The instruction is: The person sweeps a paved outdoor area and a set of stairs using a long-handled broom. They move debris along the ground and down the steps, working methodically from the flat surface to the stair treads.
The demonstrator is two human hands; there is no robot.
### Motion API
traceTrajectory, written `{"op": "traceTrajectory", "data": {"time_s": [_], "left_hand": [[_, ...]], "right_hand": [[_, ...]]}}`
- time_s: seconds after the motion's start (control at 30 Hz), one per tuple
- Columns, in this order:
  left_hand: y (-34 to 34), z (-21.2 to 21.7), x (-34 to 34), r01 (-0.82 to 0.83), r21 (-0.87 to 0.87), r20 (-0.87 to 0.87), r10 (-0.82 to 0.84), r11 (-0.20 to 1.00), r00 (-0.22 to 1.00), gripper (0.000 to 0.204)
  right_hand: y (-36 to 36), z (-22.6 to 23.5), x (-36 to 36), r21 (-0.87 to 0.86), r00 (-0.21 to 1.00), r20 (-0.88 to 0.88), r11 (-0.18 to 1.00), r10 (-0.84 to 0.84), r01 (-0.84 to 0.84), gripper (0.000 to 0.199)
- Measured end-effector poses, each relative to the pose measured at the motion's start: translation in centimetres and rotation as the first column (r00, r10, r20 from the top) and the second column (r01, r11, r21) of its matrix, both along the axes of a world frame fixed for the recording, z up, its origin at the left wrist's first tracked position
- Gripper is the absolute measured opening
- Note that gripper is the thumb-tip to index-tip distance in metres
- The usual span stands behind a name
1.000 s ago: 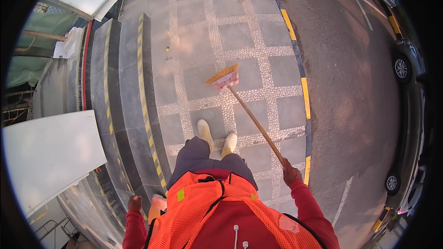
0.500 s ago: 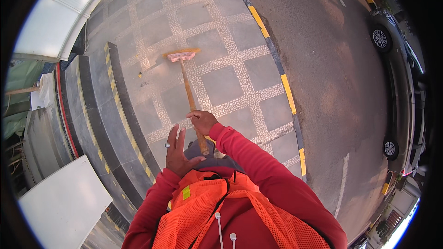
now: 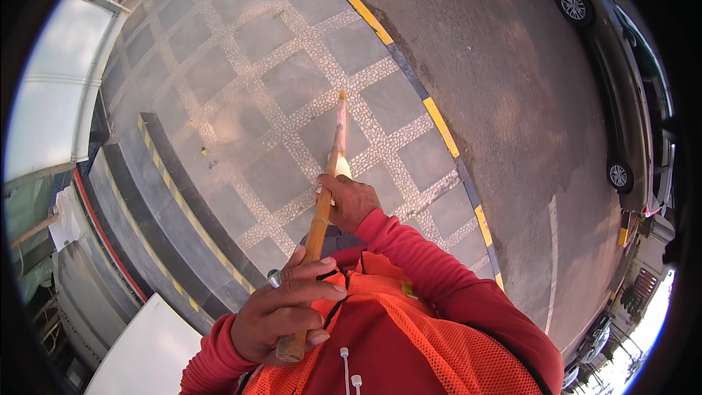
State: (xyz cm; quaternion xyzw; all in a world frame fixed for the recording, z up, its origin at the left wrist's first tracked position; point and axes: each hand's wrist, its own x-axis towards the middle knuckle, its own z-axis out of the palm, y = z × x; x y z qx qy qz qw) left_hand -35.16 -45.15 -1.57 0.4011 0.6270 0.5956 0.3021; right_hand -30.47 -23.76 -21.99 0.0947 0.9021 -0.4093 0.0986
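Observation:
A push broom [image 3: 316, 230] with a long wooden handle points away from me, its handle slanting up from my chest. Its pinkish head [image 3: 341, 123] shows nearly edge-on beyond my hands, with a yellowish tip at the far end. My right hand [image 3: 349, 201] is closed round the middle of the handle. Lower down, my left hand [image 3: 289, 311], with a ring on one finger, has its fingers curled across the handle near its butt end, which sticks out below them. A pale patch beside the head is partly hidden by my right hand.
Tiled paving [image 3: 278, 80] with pebble bands lies ahead. Dark steps [image 3: 164, 205] with yellow-striped edges rise at left, near a white panel [image 3: 153, 351]. A black-and-yellow kerb [image 3: 442, 128] borders the asphalt road [image 3: 512, 139] at right, where a dark car [image 3: 618, 95] stands.
The broom head has turned from crosswise to nearly edge-on and swung right. The handle has come up toward my chest. My left hand, open beside the handle before, has closed on its lower end.

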Motion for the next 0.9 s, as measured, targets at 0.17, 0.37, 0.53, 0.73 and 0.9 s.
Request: {"op": "traceTrajectory", "data": {"time_s": [0.17,0.37,0.53,0.73,0.9], "left_hand": [[8.3,-9.3,-2.4,-0.085,0.027,0.354,0.070,0.996,0.933,0.016],[14.2,-17.5,-8.9,-0.154,-0.158,0.481,0.212,0.975,0.851,0.014],[6.6,-10.9,-15.8,-0.296,-0.266,0.144,0.342,0.917,0.929,0.012],[3.0,-2.8,-18.3,-0.514,-0.307,-0.136,0.498,0.801,0.857,0.022],[-2.5,-0.8,-20.4,-0.424,-0.244,0.096,0.457,0.872,0.884,0.025]], "right_hand": [[9.2,-6.8,5.5,0.271,0.957,0.172,0.946,-0.232,0.180,0.024],[13.3,-17.8,-0.4,0.244,0.862,0.441,0.958,-0.250,0.153,0.020],[2.8,-17.8,-14.2,0.038,0.971,0.179,0.988,-0.157,0.152,0.021],[-3.6,-10.2,-26.0,-0.103,0.993,0.003,0.988,0.118,-0.118,0.015],[-1.7,-6.5,-24.5,0.063,0.978,0.075,0.978,0.193,-0.198,0.016]]}}
